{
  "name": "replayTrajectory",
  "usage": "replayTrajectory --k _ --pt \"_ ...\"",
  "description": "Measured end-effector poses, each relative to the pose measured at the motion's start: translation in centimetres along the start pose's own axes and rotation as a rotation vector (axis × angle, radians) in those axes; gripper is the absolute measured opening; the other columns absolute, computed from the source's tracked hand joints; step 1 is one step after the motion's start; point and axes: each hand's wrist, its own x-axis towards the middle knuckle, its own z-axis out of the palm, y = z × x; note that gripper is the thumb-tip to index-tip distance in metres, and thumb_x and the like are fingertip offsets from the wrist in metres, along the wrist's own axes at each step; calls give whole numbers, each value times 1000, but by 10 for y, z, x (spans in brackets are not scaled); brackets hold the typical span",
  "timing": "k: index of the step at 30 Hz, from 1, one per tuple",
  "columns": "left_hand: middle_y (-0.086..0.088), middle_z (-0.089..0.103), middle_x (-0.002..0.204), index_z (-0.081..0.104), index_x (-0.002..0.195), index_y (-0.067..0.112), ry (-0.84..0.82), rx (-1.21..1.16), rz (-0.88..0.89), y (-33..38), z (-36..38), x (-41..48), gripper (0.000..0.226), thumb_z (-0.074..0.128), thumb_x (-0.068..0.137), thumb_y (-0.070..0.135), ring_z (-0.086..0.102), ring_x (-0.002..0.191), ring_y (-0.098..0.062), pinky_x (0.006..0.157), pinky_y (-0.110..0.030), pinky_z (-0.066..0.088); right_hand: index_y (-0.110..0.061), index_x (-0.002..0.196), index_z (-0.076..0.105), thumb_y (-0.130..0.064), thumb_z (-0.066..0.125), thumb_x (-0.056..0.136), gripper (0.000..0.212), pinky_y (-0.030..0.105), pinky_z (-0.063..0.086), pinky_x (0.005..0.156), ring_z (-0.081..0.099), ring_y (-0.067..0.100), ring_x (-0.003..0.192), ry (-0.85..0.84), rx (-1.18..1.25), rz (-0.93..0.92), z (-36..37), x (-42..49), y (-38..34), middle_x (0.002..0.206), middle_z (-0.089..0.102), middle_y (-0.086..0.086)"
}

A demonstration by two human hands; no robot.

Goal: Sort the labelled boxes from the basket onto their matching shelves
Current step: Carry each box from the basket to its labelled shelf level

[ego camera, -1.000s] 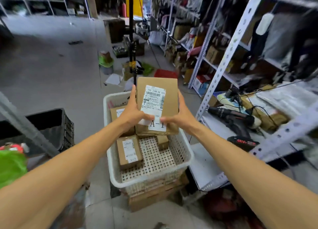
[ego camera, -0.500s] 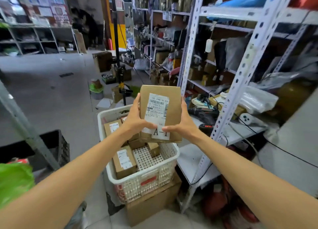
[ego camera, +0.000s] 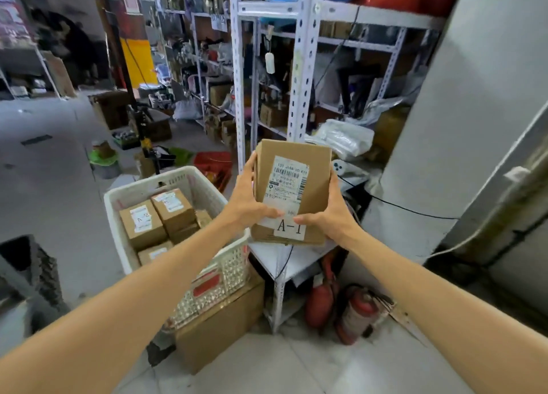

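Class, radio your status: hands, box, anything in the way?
Left hand, right hand grip the A-1 box. Basket at left holds more boxes. Shelf post ahead.

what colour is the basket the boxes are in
White, with a perforated wall: basket, head view.

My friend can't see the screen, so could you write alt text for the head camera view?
A person's left hand and right hand hold up a cardboard box labelled A-1 before white metal shelving. To its left, a white basket of more labelled boxes sits on a larger carton.
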Motion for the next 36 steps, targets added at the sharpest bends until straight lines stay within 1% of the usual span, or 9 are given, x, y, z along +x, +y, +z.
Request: replayTrajectory --k 3,6,10,12,18,22,24,27,36 --pt "6 48 128 11 149 28 -123 -57 47 11 50 8 129 91 52 -1 52 112 11 90 -17 48 -31 153 -2 -4 88 60 131 30 34 105 40 8 124 100 -47 32 -44 -25 8 135 39 -10" --pt "-2 46 137 13 145 38 -235 -87 56 35 100 17 132 93 42 19 48 128 -15 103 -43 45 -35 152 -7 -2 86 62 134 34 37 107 40 11 127 213 -67 73 -92 -49 14 138 36 -10" --pt "-6 43 141 9 150 29 -417 -132 93 59 170 35 130 89 51 3 46 128 -18 98 -28 49 -33 153 -8 13 77 66 130 24 47 96 50 1 112 385 -29 125 -150 -85 20 133 41 -9" --pt "-3 47 138 9 150 34 -516 -157 121 68 206 42 129 87 51 4 47 128 -18 99 -34 49 -31 153 -8 15 75 66 129 16 45 92 47 4 116 489 -54 151 -174 -104 21 134 41 -7" --pt "-2 42 138 5 149 41 -810 -205 192 101 309 35 129 85 56 1 46 127 -23 101 -52 45 -38 151 -10 7 77 69 128 31 38 104 38 9 126 818 -160 294 -229 -177 27 138 34 -12" --pt "9 43 128 -3 151 38 -1020 -248 244 115 363 27 127 77 65 -10 47 122 -16 97 -39 50 -41 150 -12 4 78 70 129 42 40 107 38 11 126 1023 -246 401 -246 -214 24 139 33 -13" --pt "5 44 131 -4 150 39 -1118 -270 250 123 384 25 127 77 65 -11 52 111 -9 81 -22 55 -41 150 -10 1 79 71 127 49 43 105 41 16 130 1110 -273 445 -248 -228 22 147 36 -4" --pt "11 45 124 0 149 41 -1254 -311 266 135 410 21 126 79 64 -10 54 101 -4 65 -10 52 -34 152 -5 6 77 72 122 42 45 100 42 13 127 1232 -266 485 -249 -245 13 147 37 0" --pt "4 50 127 9 144 51 -1708 -346 272 144 465 -27 122 77 65 -11 55 120 -23 86 -44 57 -31 152 -4 3 81 68 125 37 44 99 43 12 123 1563 -291 639 -215 -312 11 142 42 2"
